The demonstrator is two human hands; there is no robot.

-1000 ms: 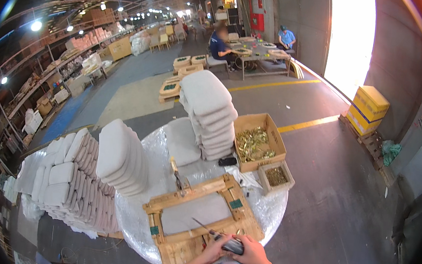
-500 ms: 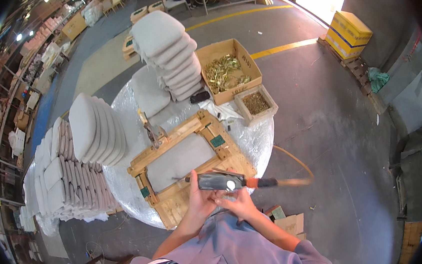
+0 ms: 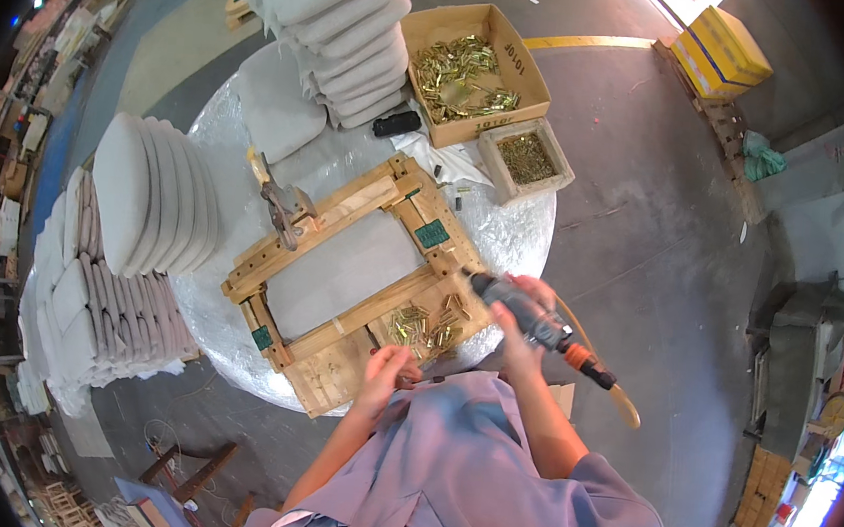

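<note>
My right hand (image 3: 524, 331) is wrapped round a dark air screwdriver (image 3: 528, 311) with an orange ring and a yellow hose at its back end. The tool points toward the right corner of a wooden frame jig (image 3: 337, 321). Clamped inside the jig lies a grey padded panel (image 3: 346, 267). My left hand (image 3: 387, 379) is at the jig's near edge, fingers drawn together; whatever is in them is too small to make out. Beside it, a pile of brass-coloured metal pieces (image 3: 426, 329) rests on the jig's board. A metal toggle clamp (image 3: 281, 206) stands on the far rail.
Grey cushions are stacked at the back (image 3: 351, 37) and left (image 3: 151, 200) of the plastic-wrapped round table (image 3: 520, 237). A cardboard box (image 3: 535, 63) of brass pieces and a small tray (image 3: 555, 175) of screws stand at the back right. The yellow hose (image 3: 627, 407) hangs beyond the table's right edge.
My hands have moved apart. The screwdriver, held by my right hand, has swung right and now points up-left. My left hand has lowered toward the jig's near edge, and the brass pile has come into view.
</note>
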